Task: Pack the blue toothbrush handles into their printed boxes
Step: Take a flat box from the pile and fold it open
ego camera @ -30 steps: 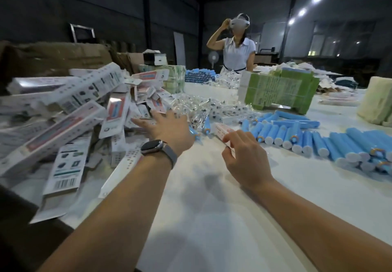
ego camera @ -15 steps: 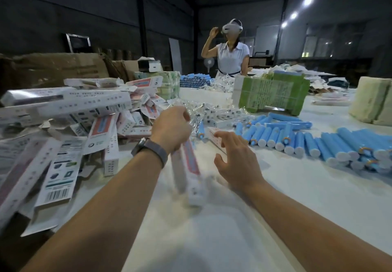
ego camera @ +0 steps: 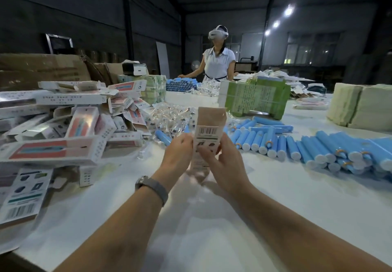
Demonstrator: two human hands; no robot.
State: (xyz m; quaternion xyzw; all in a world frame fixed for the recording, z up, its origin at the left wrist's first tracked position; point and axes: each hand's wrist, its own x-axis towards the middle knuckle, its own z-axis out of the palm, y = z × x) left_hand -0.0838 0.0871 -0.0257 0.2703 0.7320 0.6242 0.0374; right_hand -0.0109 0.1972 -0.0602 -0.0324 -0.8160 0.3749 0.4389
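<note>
Both hands, left (ego camera: 179, 155) & right (ego camera: 222, 161), are gripping one upright box (ego camera: 209, 135) over the table (ego camera: 212, 229), apparently unfilled; handles (ego camera: 275, 144) are lying loose to the right, so most packing's pending.

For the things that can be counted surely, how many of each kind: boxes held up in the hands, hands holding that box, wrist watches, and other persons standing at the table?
Printed box held upright: 1
Hands gripping it: 2 (left hand, right hand)
Wrist watch, on the left wrist: 1
Other person standing: 1
Total: 5
</note>
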